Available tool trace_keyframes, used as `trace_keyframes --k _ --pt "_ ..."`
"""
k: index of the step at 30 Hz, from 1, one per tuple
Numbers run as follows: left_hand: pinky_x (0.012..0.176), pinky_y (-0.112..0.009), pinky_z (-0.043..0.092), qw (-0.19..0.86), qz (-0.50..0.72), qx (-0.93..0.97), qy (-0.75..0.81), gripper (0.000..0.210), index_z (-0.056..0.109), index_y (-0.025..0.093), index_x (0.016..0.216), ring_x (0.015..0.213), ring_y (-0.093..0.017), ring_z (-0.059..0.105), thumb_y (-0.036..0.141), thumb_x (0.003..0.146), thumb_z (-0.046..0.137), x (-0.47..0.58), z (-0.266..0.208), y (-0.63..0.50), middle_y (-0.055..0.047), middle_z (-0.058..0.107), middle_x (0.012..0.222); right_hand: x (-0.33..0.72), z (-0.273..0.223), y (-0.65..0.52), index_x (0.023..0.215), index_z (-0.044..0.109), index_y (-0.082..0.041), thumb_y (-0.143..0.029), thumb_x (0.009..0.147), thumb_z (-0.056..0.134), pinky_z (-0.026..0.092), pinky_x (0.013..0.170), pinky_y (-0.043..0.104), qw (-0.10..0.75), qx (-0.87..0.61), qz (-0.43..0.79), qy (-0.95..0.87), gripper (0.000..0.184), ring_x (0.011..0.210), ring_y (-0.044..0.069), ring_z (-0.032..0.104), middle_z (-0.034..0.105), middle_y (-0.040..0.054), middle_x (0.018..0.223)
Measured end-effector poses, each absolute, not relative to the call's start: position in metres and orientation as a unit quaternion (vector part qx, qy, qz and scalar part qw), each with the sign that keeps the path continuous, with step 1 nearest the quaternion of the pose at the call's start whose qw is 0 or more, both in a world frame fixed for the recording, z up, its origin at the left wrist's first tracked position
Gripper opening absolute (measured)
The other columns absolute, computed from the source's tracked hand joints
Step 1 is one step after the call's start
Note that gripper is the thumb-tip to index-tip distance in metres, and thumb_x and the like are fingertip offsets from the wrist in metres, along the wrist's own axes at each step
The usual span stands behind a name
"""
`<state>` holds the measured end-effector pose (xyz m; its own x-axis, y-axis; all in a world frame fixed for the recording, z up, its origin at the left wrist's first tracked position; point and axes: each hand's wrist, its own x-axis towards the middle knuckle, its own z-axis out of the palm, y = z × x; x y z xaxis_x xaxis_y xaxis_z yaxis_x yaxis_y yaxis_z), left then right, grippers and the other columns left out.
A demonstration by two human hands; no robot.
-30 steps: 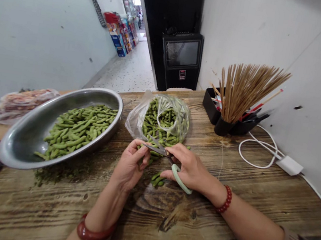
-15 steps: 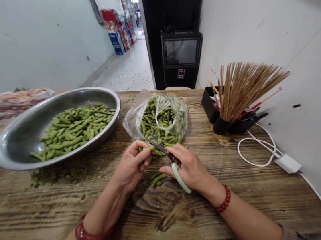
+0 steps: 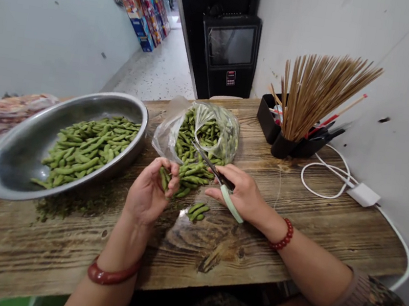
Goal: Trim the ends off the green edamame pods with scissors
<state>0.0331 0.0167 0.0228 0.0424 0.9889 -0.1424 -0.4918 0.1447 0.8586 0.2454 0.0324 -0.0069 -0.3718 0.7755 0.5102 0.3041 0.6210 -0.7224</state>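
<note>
Head view: we list two bare hands above a wooden table [image 3: 226, 262]. Item, left hand [image 3: 149, 193]: fingers curled loosely inward around at least one green pod [image 3: 163, 179], partly hidden by them, so we cannot tell the full count. Item, right hand [image 3: 242, 192]: closed on scissors [image 3: 208, 162] with a pale green handle, blades pointing forward and left of that grip. Between the two hands and slightly nearer us, a small cluster of loose pods [image 3: 198, 211]. Just ahead of both grips, a clear plastic bag [image 3: 231, 134] of pods, some spilled at its mouth [image 3: 195, 175]. Left of the left hand, we count one oval metal bowl [image 3: 22, 163] partly filled with pods [image 3: 88, 152], with green scraps [image 3: 67, 206] beside its base. Ahead and right of the right hand, a black holder [image 3: 266, 119] with a bundle of brown sticks [image 3: 317, 98]; further right, a white cable with its adapter [image 3: 364, 195].
</note>
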Motion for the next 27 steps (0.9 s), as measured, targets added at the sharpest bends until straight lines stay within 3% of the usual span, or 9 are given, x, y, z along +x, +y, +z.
trace_keyframes --k 3,5,8,10,16,19,22,27 --pt "0.038 -0.016 0.024 0.618 0.495 0.412 0.451 0.015 0.056 0.018 0.074 0.043 -0.005 0.035 0.029 0.079 0.064 0.036 0.02 0.015 0.004 0.048 0.06 0.246 -0.007 0.033 0.112 0.061 -0.014 -0.041 0.081 0.068 0.049 0.075 0.031 0.435 -0.341 0.259 -0.792 0.042 0.083 0.019 0.06 0.064 0.0082 0.093" --pt "0.042 -0.018 0.028 0.553 0.416 0.525 0.496 0.014 0.061 0.017 0.073 0.044 -0.007 0.038 0.028 0.077 0.067 0.038 0.017 0.014 0.004 0.05 0.056 0.247 -0.008 0.033 0.113 0.06 -0.013 -0.041 0.082 0.067 0.049 0.074 0.031 0.434 -0.337 0.255 -0.795 0.042 0.083 0.018 0.06 0.063 0.0082 0.093" --pt "0.06 -0.023 0.042 0.422 0.286 0.685 0.521 0.008 0.067 0.016 0.073 0.062 -0.013 0.054 0.024 0.075 0.067 0.038 0.014 0.014 -0.001 0.063 0.067 0.247 -0.009 0.034 0.113 0.06 -0.014 -0.041 0.082 0.067 0.048 0.073 0.03 0.44 -0.337 0.248 -0.795 0.042 0.081 0.018 0.059 0.062 0.007 0.091" --pt "0.068 -0.026 0.043 0.367 0.212 0.74 0.521 0.007 0.068 0.016 0.075 0.07 -0.016 0.058 0.022 0.076 0.064 0.038 0.011 0.014 -0.001 0.067 0.073 0.247 -0.008 0.034 0.113 0.06 -0.013 -0.039 0.082 0.068 0.048 0.072 0.03 0.443 -0.336 0.246 -0.794 0.041 0.08 0.018 0.059 0.062 0.0066 0.089" --pt "0.063 -0.027 0.04 0.311 0.054 0.798 0.514 0.01 0.067 0.016 0.083 0.07 -0.017 0.057 0.02 0.076 0.06 0.036 0.005 0.012 -0.003 0.067 0.078 0.246 -0.007 0.034 0.112 0.06 -0.012 -0.035 0.082 0.069 0.048 0.073 0.03 0.444 -0.33 0.252 -0.794 0.039 0.081 0.018 0.059 0.062 0.007 0.089" --pt "0.062 -0.027 0.038 0.299 0.069 0.802 0.512 0.007 0.065 0.016 0.08 0.069 -0.017 0.055 0.02 0.077 0.059 0.037 0.006 0.011 -0.003 0.065 0.077 0.246 -0.007 0.034 0.112 0.06 -0.013 -0.037 0.082 0.069 0.048 0.072 0.03 0.439 -0.332 0.251 -0.796 0.039 0.081 0.018 0.059 0.062 0.0069 0.09" --pt "0.065 -0.026 0.039 0.319 0.176 0.778 0.511 0.006 0.061 0.016 0.077 0.069 -0.016 0.053 0.021 0.078 0.06 0.039 0.011 0.012 -0.001 0.06 0.073 0.246 -0.008 0.034 0.111 0.061 -0.013 -0.036 0.082 0.069 0.049 0.072 0.03 0.435 -0.339 0.253 -0.795 0.038 0.081 0.018 0.06 0.063 0.0076 0.09" --pt "0.051 -0.021 0.033 0.458 0.38 0.614 0.519 0.016 0.056 0.017 0.083 0.054 -0.008 0.043 0.03 0.08 0.063 0.038 0.021 0.011 0.001 0.057 0.077 0.246 -0.008 0.034 0.114 0.06 -0.015 -0.037 0.08 0.071 0.049 0.074 0.031 0.43 -0.342 0.264 -0.793 0.042 0.083 0.019 0.06 0.063 0.0078 0.094"
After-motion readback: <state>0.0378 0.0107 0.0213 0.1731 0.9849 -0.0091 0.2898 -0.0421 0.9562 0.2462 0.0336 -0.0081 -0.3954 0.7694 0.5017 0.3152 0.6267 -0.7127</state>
